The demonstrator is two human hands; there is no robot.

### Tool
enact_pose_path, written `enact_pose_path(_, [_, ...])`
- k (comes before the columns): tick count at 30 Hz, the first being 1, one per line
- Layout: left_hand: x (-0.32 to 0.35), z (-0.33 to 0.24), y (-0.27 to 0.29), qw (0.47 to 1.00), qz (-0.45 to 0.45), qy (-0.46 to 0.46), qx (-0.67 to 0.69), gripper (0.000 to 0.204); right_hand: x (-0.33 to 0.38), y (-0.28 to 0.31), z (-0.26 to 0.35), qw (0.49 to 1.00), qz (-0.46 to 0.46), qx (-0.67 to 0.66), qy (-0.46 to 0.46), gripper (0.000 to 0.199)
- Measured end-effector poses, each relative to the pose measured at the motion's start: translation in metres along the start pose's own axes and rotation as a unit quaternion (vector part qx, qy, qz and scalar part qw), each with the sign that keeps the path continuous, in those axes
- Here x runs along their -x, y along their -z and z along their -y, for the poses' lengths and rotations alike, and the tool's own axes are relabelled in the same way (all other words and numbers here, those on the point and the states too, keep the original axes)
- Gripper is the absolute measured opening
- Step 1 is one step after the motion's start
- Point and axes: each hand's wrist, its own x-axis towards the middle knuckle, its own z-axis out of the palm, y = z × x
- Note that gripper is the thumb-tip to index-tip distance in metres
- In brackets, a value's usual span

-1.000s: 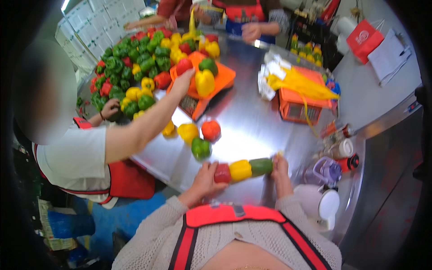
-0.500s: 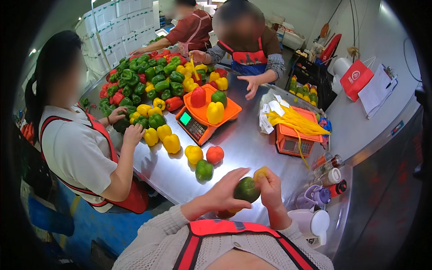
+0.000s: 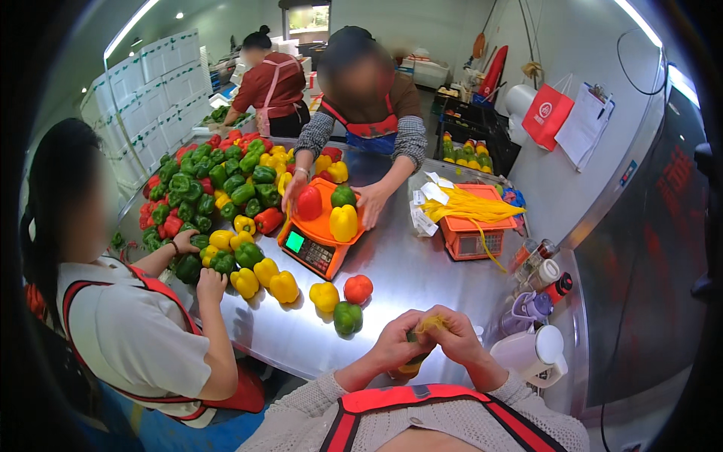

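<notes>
Near the front edge of the table, my two hands are close together around a yellow net bag (image 3: 432,324) gathered at its top. My left hand (image 3: 398,340) is closed round its side, where a dark green pepper partly shows. The fingers of my right hand (image 3: 457,337) pinch the bunched netting. Below them hangs the lower part of the bag, with dark green and yellow showing; my hands hide most of it. Just beyond lie a green pepper (image 3: 348,319), a red pepper (image 3: 358,289) and a yellow pepper (image 3: 324,297).
An orange scale (image 3: 320,260) bearing peppers stands mid-table, a co-worker's hands beside it. Another person at the left touches the pepper pile (image 3: 218,177). Yellow net strips (image 3: 471,209) lie on a second scale (image 3: 471,239). Bottles and a white kettle (image 3: 527,352) line the right edge.
My left hand has closed in from open fingers, and both hands have come together at the netting. The co-worker opposite has brought both hands to the scale. The view has shifted.
</notes>
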Motion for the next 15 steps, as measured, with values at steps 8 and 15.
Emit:
enact_pose_path(8, [-0.003,0.002,0.015,0.972,0.026,-0.151,-0.176,0.025,-0.005,-0.007,0.011,0.996,0.004,0.093,0.009,0.009])
enact_pose_path(15, [-0.014,-0.016,0.041,0.950,0.065,-0.220,-0.212,0.018,-0.025,-0.019,0.017,0.992,-0.077,0.089,0.053,0.012])
